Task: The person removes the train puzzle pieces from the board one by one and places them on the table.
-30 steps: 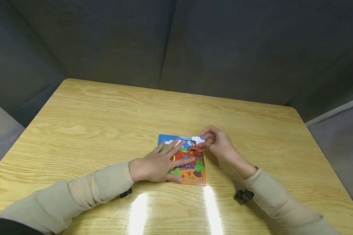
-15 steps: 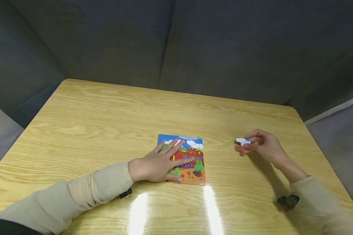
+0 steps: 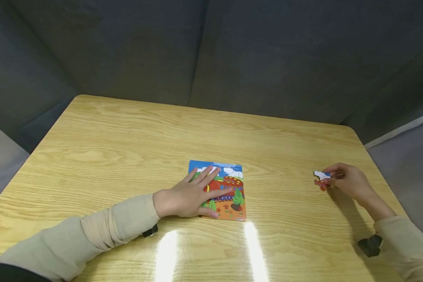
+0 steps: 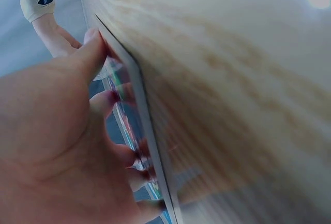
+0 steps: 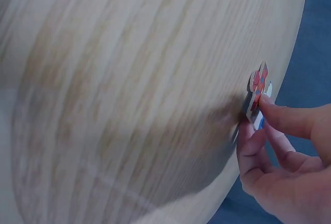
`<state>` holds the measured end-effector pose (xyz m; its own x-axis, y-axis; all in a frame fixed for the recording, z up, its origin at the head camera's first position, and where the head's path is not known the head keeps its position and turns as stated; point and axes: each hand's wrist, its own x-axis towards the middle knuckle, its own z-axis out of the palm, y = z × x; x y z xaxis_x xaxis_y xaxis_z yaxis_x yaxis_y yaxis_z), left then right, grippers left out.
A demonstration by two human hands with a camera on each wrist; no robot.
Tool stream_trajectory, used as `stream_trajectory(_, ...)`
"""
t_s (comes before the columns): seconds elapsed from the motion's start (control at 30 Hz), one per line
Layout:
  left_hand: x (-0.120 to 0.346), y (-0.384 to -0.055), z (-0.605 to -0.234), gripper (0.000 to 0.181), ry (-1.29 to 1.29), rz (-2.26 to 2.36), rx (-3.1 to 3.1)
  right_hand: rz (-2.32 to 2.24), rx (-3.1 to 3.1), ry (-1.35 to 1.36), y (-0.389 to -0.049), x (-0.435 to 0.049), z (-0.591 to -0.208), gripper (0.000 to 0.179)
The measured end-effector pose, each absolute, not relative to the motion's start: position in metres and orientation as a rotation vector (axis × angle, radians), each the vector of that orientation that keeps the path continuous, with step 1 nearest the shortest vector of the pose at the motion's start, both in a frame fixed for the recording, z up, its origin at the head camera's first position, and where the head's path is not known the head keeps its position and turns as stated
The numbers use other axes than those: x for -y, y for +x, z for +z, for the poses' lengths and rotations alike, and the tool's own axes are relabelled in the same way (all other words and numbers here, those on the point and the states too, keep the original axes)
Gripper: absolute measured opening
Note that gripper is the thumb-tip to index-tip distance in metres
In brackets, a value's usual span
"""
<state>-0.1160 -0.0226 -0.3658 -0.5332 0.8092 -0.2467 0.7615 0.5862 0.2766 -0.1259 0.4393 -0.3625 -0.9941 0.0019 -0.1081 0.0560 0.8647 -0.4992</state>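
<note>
The left hand (image 3: 186, 197) — fingers spread — rests on the puzzle (image 3: 236, 185) at the near middle of the worktop (image 3: 126, 156); the right hand (image 3: 352, 182), well right, pinches at least one small piece (image 3: 322, 175).

- A broad table (image 3: 126, 137) in pale yellow-brown wood grain, its surface smooth and glossy, its two far corners rounded.
- On the table, near its middle and toward the near side, a thin, square, brightly printed puzzle board (image 3: 233, 182) lying flat, its left part largely covered; the visible print shows blue sky, white clouds, a red shape with yellow spots, green trees and orange ground.
- Just nearer than the board, two long white streaks of reflected light (image 3: 166, 254) on the tabletop, running toward the near side.
- Toward the right of the tabletop, a soft dark shadow (image 3: 348, 215) falling across the grain.
</note>
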Motion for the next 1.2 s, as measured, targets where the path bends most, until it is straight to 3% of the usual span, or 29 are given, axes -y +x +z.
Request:
stream_trajectory(0.4,0.022,-0.117,-0.368,0.074,1.272,0.21,-2.47,-0.779,-2.912,0.056,-0.126,-0.445,-0.366,0.026)
stream_trajectory(0.6,0.022,-0.117,-0.368,0.074,1.265,0.227,-2.463,-0.754,-2.916,0.042,-0.128,-0.433,-0.355,0.037)
stream_trajectory(1.2,0.043,-0.102,-0.36,0.07,1.15,0.328,-2.494,-1.415,-2.397,-0.213,-0.143,-0.228,-0.349,0.027)
